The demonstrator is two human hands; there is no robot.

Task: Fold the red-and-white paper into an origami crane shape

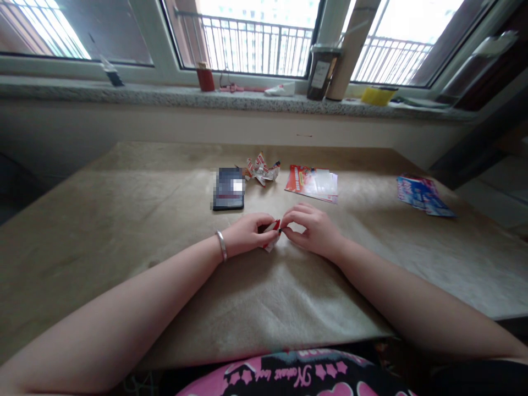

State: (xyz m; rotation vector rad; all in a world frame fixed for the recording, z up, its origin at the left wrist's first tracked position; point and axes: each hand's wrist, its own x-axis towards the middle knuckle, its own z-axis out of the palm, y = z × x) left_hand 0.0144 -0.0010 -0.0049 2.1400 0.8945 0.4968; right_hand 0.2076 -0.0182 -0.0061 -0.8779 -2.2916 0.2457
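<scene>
My left hand (251, 233), with a silver bangle at the wrist, is closed around a small red and white piece of folded paper (270, 246). The fingers cover most of it, and a white corner shows below them. My right hand (312, 228) pinches with thumb and forefinger at the paper's right end, where a small dark tip shows. Just beyond my hands, a crumpled-looking red and white folded paper (263, 171) stands on the table. Beside it lies a dark tablet or phone (228, 190), its screen blurred.
Flat red and white printed sheets (310, 182) lie behind my right hand. Blue and pink printed sheets (424, 196) are farther right on the brown-covered table (103, 231). On the stone windowsill stand a red container (205, 77), a dark lidded tub (320, 74) and a yellow item (378, 96).
</scene>
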